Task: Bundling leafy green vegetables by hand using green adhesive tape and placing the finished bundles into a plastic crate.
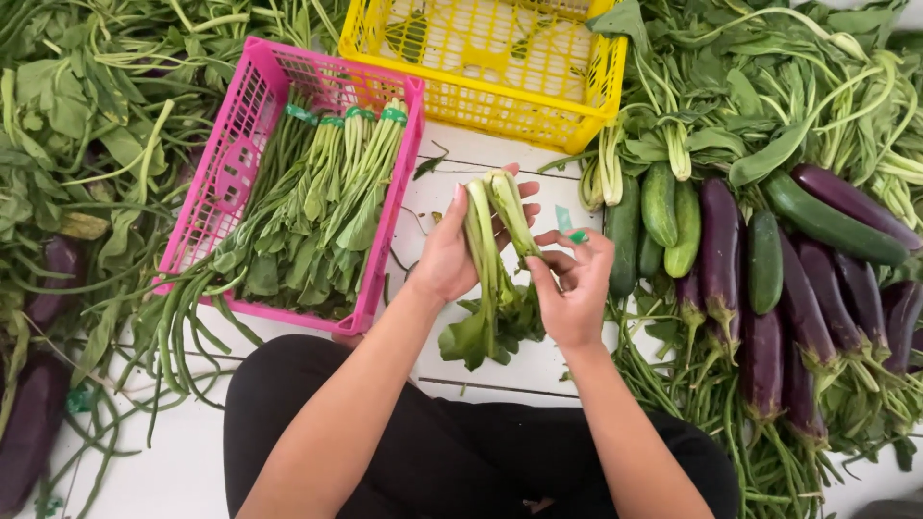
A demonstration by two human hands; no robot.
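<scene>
White tiled floor (500, 370) with dark grout lines, pink crate (226, 187) at upper left, yellow crate (481, 96) at top centre, loose leafy greens (67, 115) far left, cucumbers (660, 204) and purple aubergines (760, 288) at right, long beans (173, 327) at lower left.

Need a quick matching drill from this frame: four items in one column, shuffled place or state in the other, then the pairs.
1. pink crate
2. yellow crate
3. loose greens bunch
4. eggplants

a. lying on the floor beside the cucumbers
b. holds tied green bundles
c. no produce inside
d. gripped in the left hand, with the right hand on it

Pairs: 1-b, 2-c, 3-d, 4-a
</scene>
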